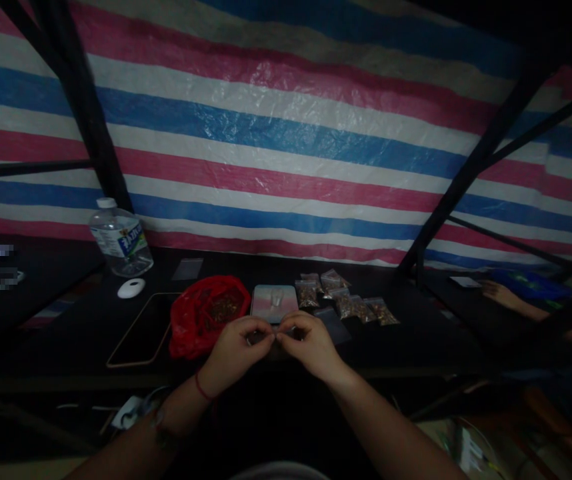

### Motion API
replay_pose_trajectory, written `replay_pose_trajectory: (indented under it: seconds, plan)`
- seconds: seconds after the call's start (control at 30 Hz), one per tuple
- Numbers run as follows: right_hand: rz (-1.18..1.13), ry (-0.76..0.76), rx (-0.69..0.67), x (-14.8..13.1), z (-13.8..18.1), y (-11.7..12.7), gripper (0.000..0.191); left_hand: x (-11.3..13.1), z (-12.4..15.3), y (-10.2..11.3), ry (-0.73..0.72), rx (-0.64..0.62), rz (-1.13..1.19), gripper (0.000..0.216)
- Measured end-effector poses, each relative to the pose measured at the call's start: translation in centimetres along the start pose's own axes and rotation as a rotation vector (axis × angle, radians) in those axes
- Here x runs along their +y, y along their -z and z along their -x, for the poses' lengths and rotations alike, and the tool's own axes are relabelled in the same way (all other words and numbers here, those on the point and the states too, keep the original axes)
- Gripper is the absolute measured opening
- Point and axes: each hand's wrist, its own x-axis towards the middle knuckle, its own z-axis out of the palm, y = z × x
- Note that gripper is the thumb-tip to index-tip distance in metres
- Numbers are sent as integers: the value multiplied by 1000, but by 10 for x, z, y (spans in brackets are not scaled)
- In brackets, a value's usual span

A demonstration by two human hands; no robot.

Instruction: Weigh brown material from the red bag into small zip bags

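My left hand point(241, 343) and my right hand point(311, 343) meet over the table's front edge, thumbs and fingertips pinched together. Between them is a small plastic bag point(275, 331), mostly hidden by the fingers and dim; its contents cannot be made out. Just beyond the fingertips lies a flat, pale scale-like device point(261, 304) with a small clear object point(279, 295) on top. To its left, a red plastic bag point(186, 327) stands open, with many small brownish pieces point(223, 309) inside. Several filled zip bags point(343, 303) lie to the right, near an empty-looking clear bag point(333, 323).
A phone point(143, 331), a white mouse-shaped object point(131, 288), a clear bottle point(123, 243) and a flat clear bag point(187, 269) occupy the left side. Dark metal posts point(91, 120) frame a striped sheet point(266, 147). Another person's hand point(503, 295) rests at the far right.
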Motion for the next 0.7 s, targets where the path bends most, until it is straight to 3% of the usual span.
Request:
replay_pose_trajectory:
  seconds: [0.2, 0.53, 0.7]
  plan:
    - [31, 20, -38, 0, -1, 3, 5, 1, 1, -1, -35, -26, -68, 12]
    - [-42, 7, 42, -3, -7, 29, 8, 10, -3, 24, -129, -32, -183, 15]
    - [-104, 20, 31, -5, -6, 29, 12, 10, -1, 23, -127, -35, -210, 18]
